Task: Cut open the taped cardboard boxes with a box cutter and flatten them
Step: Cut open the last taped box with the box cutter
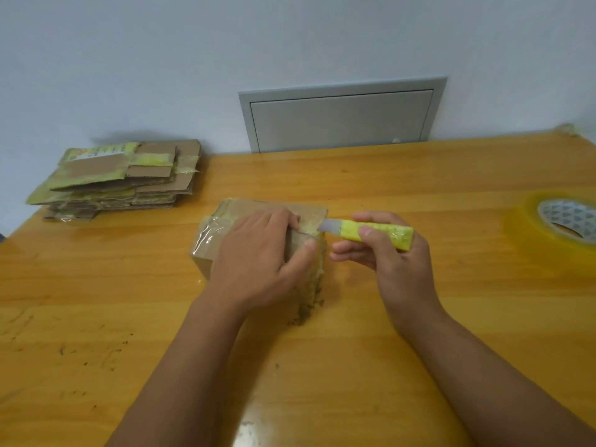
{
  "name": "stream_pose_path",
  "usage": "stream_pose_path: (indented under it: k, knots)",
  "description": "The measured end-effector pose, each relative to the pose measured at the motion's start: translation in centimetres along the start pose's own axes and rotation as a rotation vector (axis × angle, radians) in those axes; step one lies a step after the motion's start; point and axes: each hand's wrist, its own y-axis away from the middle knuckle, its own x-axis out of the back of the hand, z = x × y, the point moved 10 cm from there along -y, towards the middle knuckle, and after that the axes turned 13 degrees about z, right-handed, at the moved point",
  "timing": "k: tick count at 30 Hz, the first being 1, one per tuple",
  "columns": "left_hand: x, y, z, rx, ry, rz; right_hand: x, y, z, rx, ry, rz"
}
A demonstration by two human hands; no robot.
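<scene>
The bench [419, 175] is a glossy orange-yellow wood top, and it's pretty beat up near the front left, lots of dark scuffs and scratch marks, plus a shiny glare spot at the bottom middle. Behind it is a plain pale wall with a grey metal access panel [342, 116] set into it, right above the bench's back edge.

The taped cardboard box [248, 209] sits roughly mid-bench, wrapped in clear and yellowish tape. The left hand [258, 266] is draped over the top of it, fingers curled over the far edge and thumb pressing the near right side, so that grip is holding the box down. The right hand [390, 253] has its grip wrapped round the yellow box cutter [371, 233], blade out and pointing left, tip touching the box's top right corner where the tape is.

Back left, close to the wall, there's a stack of flattened boxes [122, 179], with tape scraps hanging off them. A big roll of clear tape [561, 227] lies flat at the far right edge, partly cut off by the frame.
</scene>
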Motion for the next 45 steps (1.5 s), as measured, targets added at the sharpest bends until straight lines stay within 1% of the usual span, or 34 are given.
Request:
stream_pose_path:
  k: [5, 10, 13, 17, 20, 26, 28, 30, 32, 34, 35, 38, 39, 41, 43, 45]
  knots:
    - [0.0, -0.1, -0.2, 0.024, 0.016, 0.053, -0.8, 0.3, 0.7, -0.011, 0.057, -0.076]
    - [0.0, -0.1, -0.1, 0.024, 0.009, 0.079, -0.1, 0.1, 0.4, 0.014, 0.08, -0.037]
    - [0.0, -0.1, -0.1, 0.027, 0.008, 0.097, -0.9, 0.4, 0.7, 0.013, 0.144, -0.109]
    - [0.3, -0.2, -0.1, 0.017, 0.028, 0.137, -0.4, 0.2, 0.2, 0.017, 0.101, -0.055]
    - [0.4, -0.2, 0.1, 0.005, 0.034, 0.152, -1.0, 0.5, 0.7, -0.022, 0.092, -0.101]
    - [0.9, -0.2, 0.1, 0.011, 0.064, 0.196, 0.0, -0.4, 0.6, -0.062, -0.012, -0.023]
    - [1.4, -0.2, 0.2, -0.021, 0.075, 0.234, 0.3, -0.7, 0.5, -0.034, -0.024, 0.009]
    - [2.1, 0.0, 0.6, -0.082, 0.1, 0.301, 0.0, -0.3, -0.1, 0.069, 0.031, -0.014]
    - [2.8, 0.4, 1.0, -0.146, 0.109, 0.368, -1.2, 0.7, -0.3, 0.193, 0.172, -0.131]
    - [3.5, 0.9, 1.4, -0.187, 0.091, 0.432, -2.6, 1.8, 0.1, 0.252, 0.342, -0.268]
    - [4.0, 1.2, 1.7, -0.199, 0.069, 0.466, -2.9, 2.0, 0.4, 0.268, 0.409, -0.3]
    - [5.5, 2.9, 2.4, -0.226, -0.01, 0.538, -2.9, 2.0, 0.3, 0.31, 0.513, -0.315]
    - [6.0, 3.8, 2.6, -0.233, -0.016, 0.539, -2.9, 2.0, 0.3, 0.316, 0.527, -0.315]
    - [6.6, 5.8, 2.5, -0.203, 0.029, 0.489, -3.0, 2.1, 0.3, 0.312, 0.529, -0.309]
    - [6.2, 7.6, 1.9, -0.105, 0.077, 0.4, -3.0, 2.2, 0.2, 0.302, 0.505, -0.303]
    - [5.8, 8.6, 1.7, 0.011, 0.056, 0.349, -2.9, 2.3, 0.1, 0.301, 0.484, -0.294]
